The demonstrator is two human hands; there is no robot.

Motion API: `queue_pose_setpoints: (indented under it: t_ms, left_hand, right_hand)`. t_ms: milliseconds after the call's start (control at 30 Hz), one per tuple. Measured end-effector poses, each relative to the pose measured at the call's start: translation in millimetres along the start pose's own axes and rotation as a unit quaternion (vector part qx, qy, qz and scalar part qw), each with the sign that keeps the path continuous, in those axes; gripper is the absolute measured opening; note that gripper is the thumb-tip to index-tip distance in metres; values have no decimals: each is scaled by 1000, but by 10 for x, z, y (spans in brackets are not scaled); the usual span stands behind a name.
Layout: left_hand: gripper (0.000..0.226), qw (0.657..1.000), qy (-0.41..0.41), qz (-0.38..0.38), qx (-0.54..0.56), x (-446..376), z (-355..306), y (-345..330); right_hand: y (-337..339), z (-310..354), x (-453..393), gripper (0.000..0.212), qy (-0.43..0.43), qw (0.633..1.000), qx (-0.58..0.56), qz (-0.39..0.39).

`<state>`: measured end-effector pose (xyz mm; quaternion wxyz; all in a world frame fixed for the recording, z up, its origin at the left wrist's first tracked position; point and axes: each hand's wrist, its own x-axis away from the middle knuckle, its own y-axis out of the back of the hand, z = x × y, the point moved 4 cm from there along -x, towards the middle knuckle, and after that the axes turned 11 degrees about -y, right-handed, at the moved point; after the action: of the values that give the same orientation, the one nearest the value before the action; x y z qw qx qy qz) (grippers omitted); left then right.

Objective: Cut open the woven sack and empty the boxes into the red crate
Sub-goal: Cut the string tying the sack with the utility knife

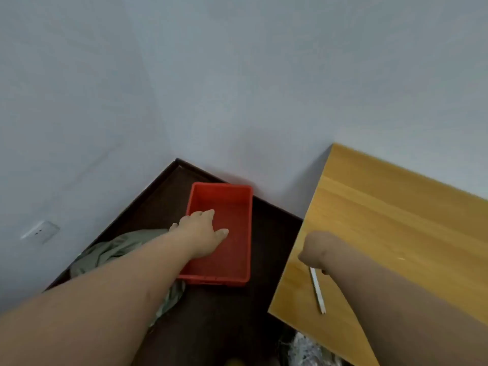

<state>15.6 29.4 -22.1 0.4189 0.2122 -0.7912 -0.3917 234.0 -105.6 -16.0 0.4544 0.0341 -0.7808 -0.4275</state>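
Note:
The red crate (pixel 239 207) stands on the dark floor against the wall, with nothing showing inside it. My left hand (pixel 204 231) reaches over the crate's near left part, palm down and fingers apart, holding nothing. Under my left forearm lies the crumpled grey-green woven sack (pixel 105 253). No boxes are in view. My right hand (pixel 320 250) is bent down at the wrist over the wooden table's left edge, its fingers curled under and hidden. A thin white cutter (pixel 317 290) sticks out from beneath it towards me; whether the fingers grip it is hidden.
The wooden table (pixel 383 215) fills the right side, its corner against the grey wall. Crinkled clear plastic (pixel 303 347) lies on the floor below the table's near edge. A wall socket (pixel 41 231) sits low on the left wall. Dark floor (pixel 269 233) separates crate and table.

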Motion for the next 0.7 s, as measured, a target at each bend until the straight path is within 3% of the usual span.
queue_pose_setpoints:
  t_ms: [67, 167, 233, 467, 600, 700]
  left_hand:
    - [79, 1000, -2, 19, 1, -101, -68, -138]
    - [82, 999, 2, 46, 4, -248, -90, -375]
    - [83, 998, 4, 59, 1, -331, -111, -504]
    - [78, 996, 17, 87, -3, -415, -241, -688]
    - [75, 995, 22, 92, -8, -402, -256, -686]
    - [74, 996, 30, 89, 8, -368, -223, -631]
  right_hand:
    - [-148, -130, -108, 18, -29, 999, 18, 29]
    - [-384, -256, -207, 40, -48, 993, 52, 100]
    - [-502, -292, -274, 39, -49, 990, 51, 118]
    - [-726, -288, -437, 40, 0, 996, -17, 92]
    - [-641, -198, -435, 22, 40, 995, -55, 73]
    - [-408, -20, -410, 9, 77, 983, -165, 36]
